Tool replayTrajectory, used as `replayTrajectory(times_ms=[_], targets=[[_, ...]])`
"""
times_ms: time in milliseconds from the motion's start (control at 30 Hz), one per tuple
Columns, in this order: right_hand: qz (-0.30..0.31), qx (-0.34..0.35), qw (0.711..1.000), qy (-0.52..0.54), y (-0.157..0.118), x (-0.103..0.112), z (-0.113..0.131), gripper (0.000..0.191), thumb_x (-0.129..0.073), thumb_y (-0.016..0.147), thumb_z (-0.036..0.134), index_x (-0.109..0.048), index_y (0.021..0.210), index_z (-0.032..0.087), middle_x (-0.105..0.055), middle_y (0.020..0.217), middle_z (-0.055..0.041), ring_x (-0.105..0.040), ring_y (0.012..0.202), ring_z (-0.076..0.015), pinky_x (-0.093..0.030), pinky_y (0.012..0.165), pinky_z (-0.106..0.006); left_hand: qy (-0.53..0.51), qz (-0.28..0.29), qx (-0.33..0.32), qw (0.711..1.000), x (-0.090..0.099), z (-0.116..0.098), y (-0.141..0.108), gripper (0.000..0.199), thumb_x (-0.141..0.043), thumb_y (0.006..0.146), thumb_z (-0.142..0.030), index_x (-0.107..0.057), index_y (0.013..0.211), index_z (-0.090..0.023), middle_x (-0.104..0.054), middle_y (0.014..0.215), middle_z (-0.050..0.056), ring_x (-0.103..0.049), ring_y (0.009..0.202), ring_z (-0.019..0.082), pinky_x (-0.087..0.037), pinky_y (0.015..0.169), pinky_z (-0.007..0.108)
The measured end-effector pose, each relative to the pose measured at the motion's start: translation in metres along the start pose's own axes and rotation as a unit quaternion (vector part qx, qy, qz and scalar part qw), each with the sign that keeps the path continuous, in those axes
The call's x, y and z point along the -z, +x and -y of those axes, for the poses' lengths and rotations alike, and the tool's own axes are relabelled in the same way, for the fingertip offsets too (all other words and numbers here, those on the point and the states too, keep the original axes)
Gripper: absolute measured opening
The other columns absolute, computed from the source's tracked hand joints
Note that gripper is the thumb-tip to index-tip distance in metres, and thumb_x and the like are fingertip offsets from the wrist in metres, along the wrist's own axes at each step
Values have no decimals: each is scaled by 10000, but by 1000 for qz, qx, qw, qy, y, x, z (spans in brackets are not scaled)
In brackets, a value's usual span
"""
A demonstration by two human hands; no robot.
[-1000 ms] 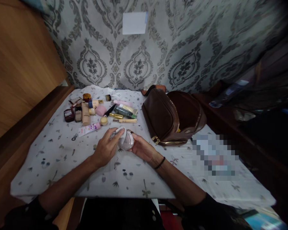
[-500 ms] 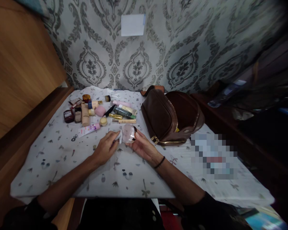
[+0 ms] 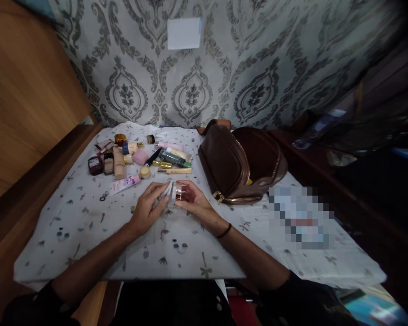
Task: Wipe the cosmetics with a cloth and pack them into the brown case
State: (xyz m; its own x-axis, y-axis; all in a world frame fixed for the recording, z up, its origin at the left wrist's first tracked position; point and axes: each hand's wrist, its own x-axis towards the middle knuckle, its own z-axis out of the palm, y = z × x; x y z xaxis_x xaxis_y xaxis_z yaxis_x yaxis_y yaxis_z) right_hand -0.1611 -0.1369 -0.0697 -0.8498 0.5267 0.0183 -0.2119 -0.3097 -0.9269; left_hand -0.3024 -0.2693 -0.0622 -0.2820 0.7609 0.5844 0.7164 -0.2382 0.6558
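Above the front middle of the table, my right hand [image 3: 197,202] grips a small clear cosmetic jar [image 3: 177,194] with a shiny rose-gold band, turned on its side. My left hand [image 3: 152,206] pinches a whitish cloth or tissue [image 3: 166,191] and presses it to the jar's left end. Part of the cloth is hidden behind my left fingers. Just beyond my hands lie a pale yellow round pot [image 3: 144,172] and a white-and-pink tube [image 3: 125,183].
Several cosmetics, among them a pink sponge [image 3: 140,157], a beige tube [image 3: 119,164] and a green-capped bottle [image 3: 173,158], lie at the back left. An unzipped brown bag [image 3: 222,163] stands at the back right. A blurred-out item [image 3: 301,217] lies right of it on the patterned cloth [image 3: 204,253].
The jar has turned from showing its broad face to a side view. My left hand has brought the cloth flat against its end, and my right fingers have shifted around the band.
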Motion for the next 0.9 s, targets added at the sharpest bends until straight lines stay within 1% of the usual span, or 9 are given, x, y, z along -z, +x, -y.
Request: replayTrajectory(times_ms=[67,133,267,367,500,600,733,900], targets=[[-3,-8,1000,-1,0,0,-2,530,-882,644,198,-623,1103,263,-664,1052,-9,-631,916,-142,-537,816,-274,-1,-12,-19,1000,1,0,0,344,-525,986,-242,-621,1316,-228,-642,1122,82,-623,1060,194,-539,906,335],[-9,-15,1000,15,1,0,-2,513,-880,657,229,-621,1098,259,-664,1048,-13,-634,910,-145,-549,775,-263,2,-10,-42,999,2,-1,0,343,-538,975,-201,-631,1303,-242,-641,1127,75,-626,1062,184,-538,906,322],[-23,-28,996,84,1,-1,-1,423,-864,692,293,-646,1051,241,-661,1053,-18,-650,906,-159,-587,743,-291,16,15,-92,995,5,-2,0,370,-523,960,-107,-660,1261,-273,-620,1154,65,-629,1049,157,-538,869,281],[-19,-45,990,129,2,-1,0,351,-836,732,333,-667,1019,220,-691,986,-15,-670,836,-155,-601,730,-305,23,33,-119,992,5,0,0,395,-495,950,-53,-684,1214,-279,-597,1200,72,-620,1078,156,-539,840,271],[-1,-80,982,172,5,3,1,296,-748,820,384,-682,1033,189,-735,900,-30,-689,779,-156,-595,711,-283,22,50,-142,988,4,3,0,364,-518,931,-30,-711,1132,-264,-593,1232,83,-613,1111,176,-544,821,288],[7,-115,973,198,7,6,1,236,-611,918,401,-670,994,186,-743,847,-24,-680,702,-141,-581,643,-258,25,54,-165,984,3,3,2,300,-556,919,-42,-717,1081,-236,-609,1213,95,-601,1134,200,-546,872,340],[2,-133,970,205,9,7,4,344,-410,1003,423,-646,968,175,-727,756,-26,-648,590,-138,-528,500,-225,45,55,-186,980,5,2,3,278,-552,920,-43,-710,1049,-231,-621,1184,91,-581,1138,207,-536,912,387],[5,-197,969,152,10,6,8,525,-267,1019,518,-639,962,151,-685,632,-32,-619,471,-135,-460,414,-202,68,56,-187,978,8,1,4,236,-530,917,-35,-693,950,-203,-626,1181,98,-573,1138,214,-537,896,378]])
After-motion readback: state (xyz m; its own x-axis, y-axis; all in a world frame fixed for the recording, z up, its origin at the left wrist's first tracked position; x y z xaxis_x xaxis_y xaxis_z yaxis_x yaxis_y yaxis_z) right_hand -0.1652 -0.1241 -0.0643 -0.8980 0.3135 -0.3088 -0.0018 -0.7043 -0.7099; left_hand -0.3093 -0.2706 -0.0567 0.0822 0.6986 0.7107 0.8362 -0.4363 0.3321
